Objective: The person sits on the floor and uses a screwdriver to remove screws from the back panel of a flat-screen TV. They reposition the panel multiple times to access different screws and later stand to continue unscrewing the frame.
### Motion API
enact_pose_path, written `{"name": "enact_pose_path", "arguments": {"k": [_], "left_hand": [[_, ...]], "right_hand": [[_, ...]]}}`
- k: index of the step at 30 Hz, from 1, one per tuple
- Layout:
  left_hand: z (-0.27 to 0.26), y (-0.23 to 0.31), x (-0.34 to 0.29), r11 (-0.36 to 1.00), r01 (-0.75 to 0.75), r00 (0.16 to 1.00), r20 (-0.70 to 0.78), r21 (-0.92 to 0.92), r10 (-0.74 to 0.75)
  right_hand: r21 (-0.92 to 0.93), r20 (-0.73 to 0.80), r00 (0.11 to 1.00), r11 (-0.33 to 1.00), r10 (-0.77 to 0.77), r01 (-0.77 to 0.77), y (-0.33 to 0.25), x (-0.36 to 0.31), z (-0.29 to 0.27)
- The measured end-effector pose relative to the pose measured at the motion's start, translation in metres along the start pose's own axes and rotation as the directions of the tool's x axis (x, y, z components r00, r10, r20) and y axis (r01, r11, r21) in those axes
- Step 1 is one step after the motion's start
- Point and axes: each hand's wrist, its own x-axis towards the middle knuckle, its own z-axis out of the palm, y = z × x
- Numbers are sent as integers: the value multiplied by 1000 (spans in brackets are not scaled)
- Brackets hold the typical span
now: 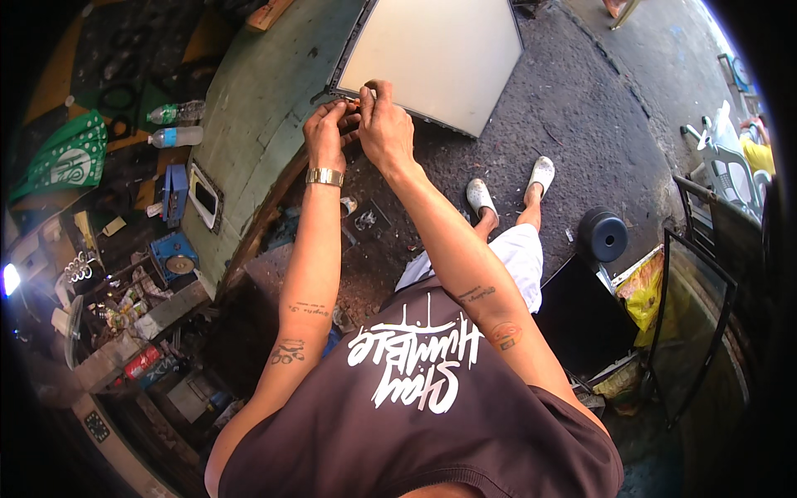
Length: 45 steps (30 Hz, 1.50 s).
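A large flat panel (436, 62) with a pale face and a dark frame lies ahead of me, partly over the edge of a worn greenish workbench (270, 79). At its near left corner both my hands meet. My left hand (326, 139), a metal-band watch (325, 176) on its wrist, has its fingers curled together beside the frame. My right hand (386, 133) is closed too, its thumb and fingers pinched by the same corner. A small bit of reddish orange shows between the two hands; the fingers hide most of it.
Two plastic bottles (175, 137) and a white-framed dark device (204, 197) are on the left. Further left sits a cluttered shelf (158, 319). A round black object (602, 235), a dark flat screen (585, 319) and an empty black frame (689, 324) are at the right.
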Motion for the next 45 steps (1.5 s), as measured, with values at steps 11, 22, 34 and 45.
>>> {"name": "enact_pose_path", "arguments": {"k": [11,22,34,45], "left_hand": [[-7,-8,14,983,112,992,66,-145,-104],[0,-20,15,955,204,969,-94,-217,-228],[7,-79,27,927,-12,975,212,374,-73],[50,-189,78,897,31,951,264,441,-162]], "right_hand": [[58,-16,991,989,-134,135,-4,4,-6],[328,-351,932,944,90,33,22,13,-26],[579,72,926,740,371,-342,127,1,-39],[501,47,861,734,506,-459,232,15,-19]]}}
